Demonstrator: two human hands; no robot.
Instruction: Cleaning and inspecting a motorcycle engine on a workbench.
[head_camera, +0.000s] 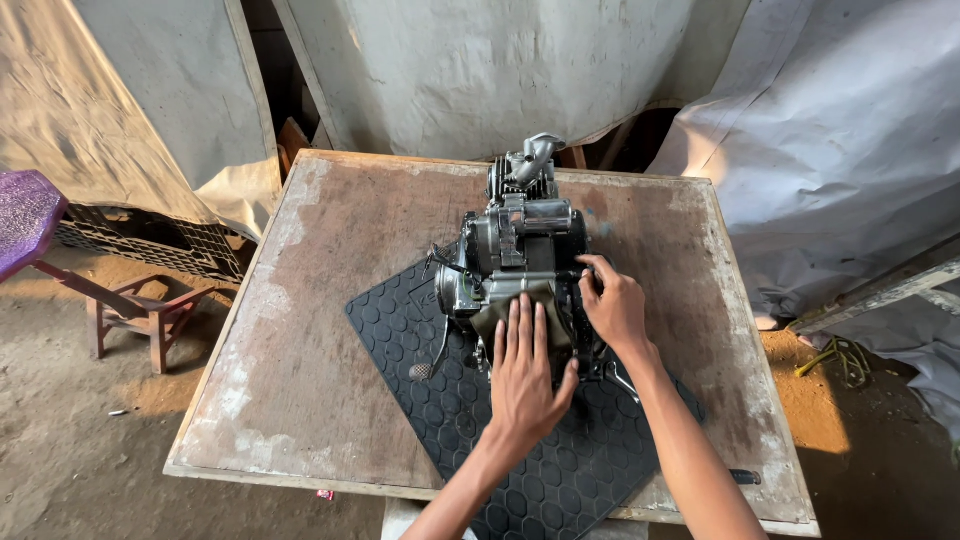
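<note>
The engine, a grey block of cast metal with cooling fins at its far end, sits on a black rubber mat embossed with hexagons, near the middle of the worn wooden tabletop. The left hand lies flat, fingers together, pressing an olive rag against the engine's near side. The right hand grips the engine's right edge, fingers curled. Pale tarpaulins hang behind the engine; a purple stool stands far left of it.
</note>
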